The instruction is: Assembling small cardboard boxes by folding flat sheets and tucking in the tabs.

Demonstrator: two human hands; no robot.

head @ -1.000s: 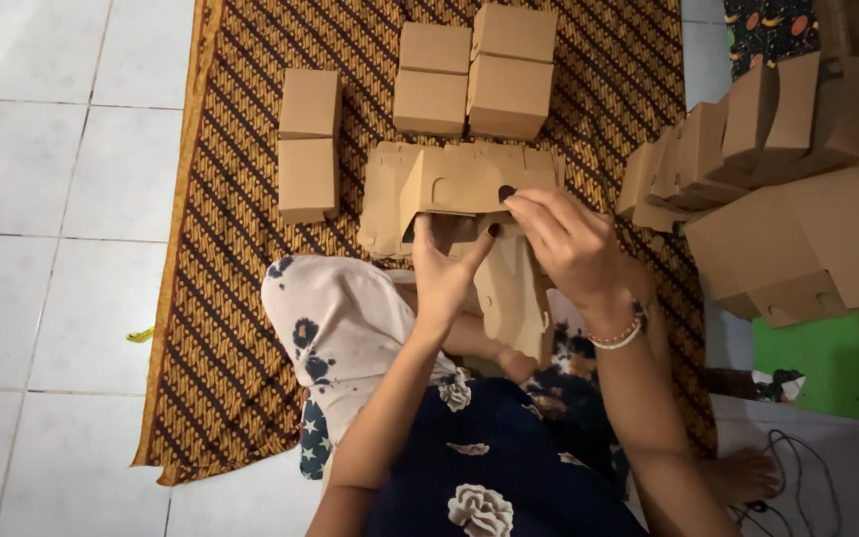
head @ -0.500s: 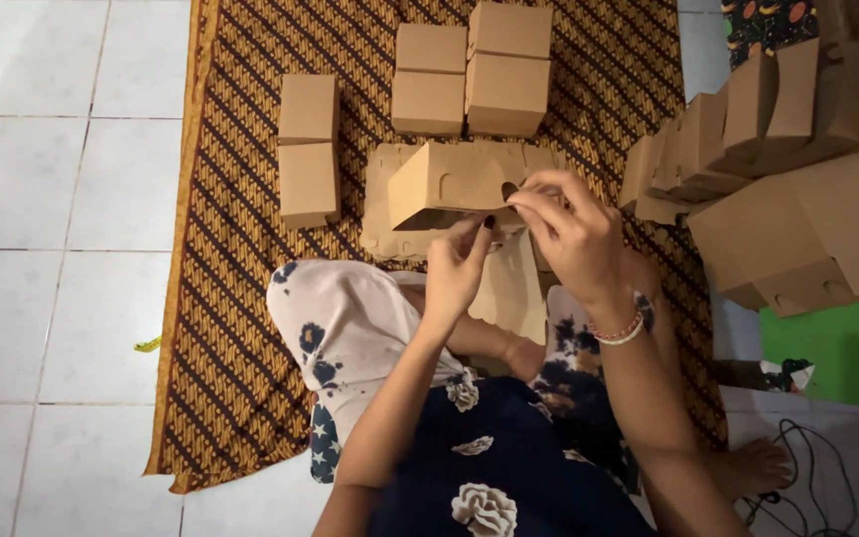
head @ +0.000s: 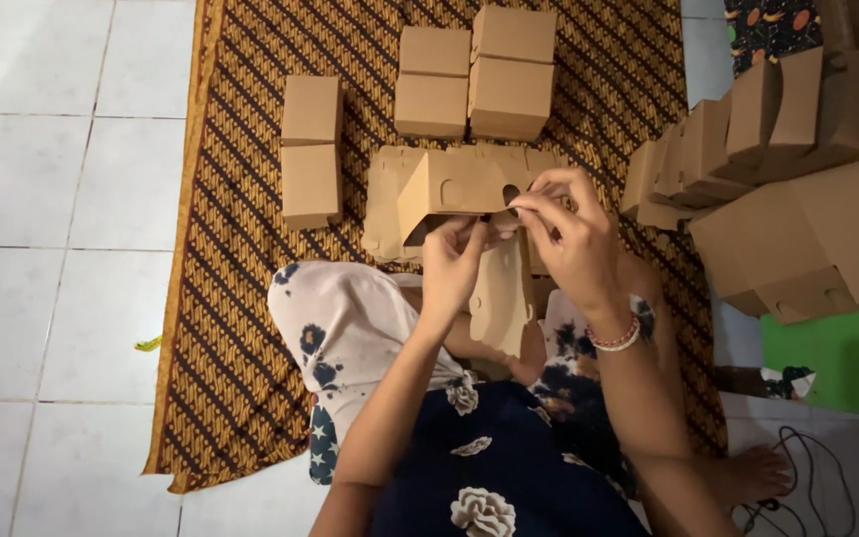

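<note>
Both hands are pinching a half-folded brown cardboard box [head: 454,189] above the lap: the left hand [head: 457,261] is gripping its lower edge, the right hand [head: 567,234] is nipping what seems to be a flap at its right end. Flat blanks [head: 385,204] are lying beneath, finished boxes [head: 469,75] are standing beyond on the patterned mat [head: 241,298], and stacked boxes [head: 797,199] are sitting to the right.

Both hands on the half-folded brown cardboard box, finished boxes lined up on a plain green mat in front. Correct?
Not quite. In the head view the left hand and right hand do hold the half-folded brown cardboard box, and the finished brown cardboard boxes stand in front, but the mat is brown with a woven yellow and black pattern, not plain green.
</note>
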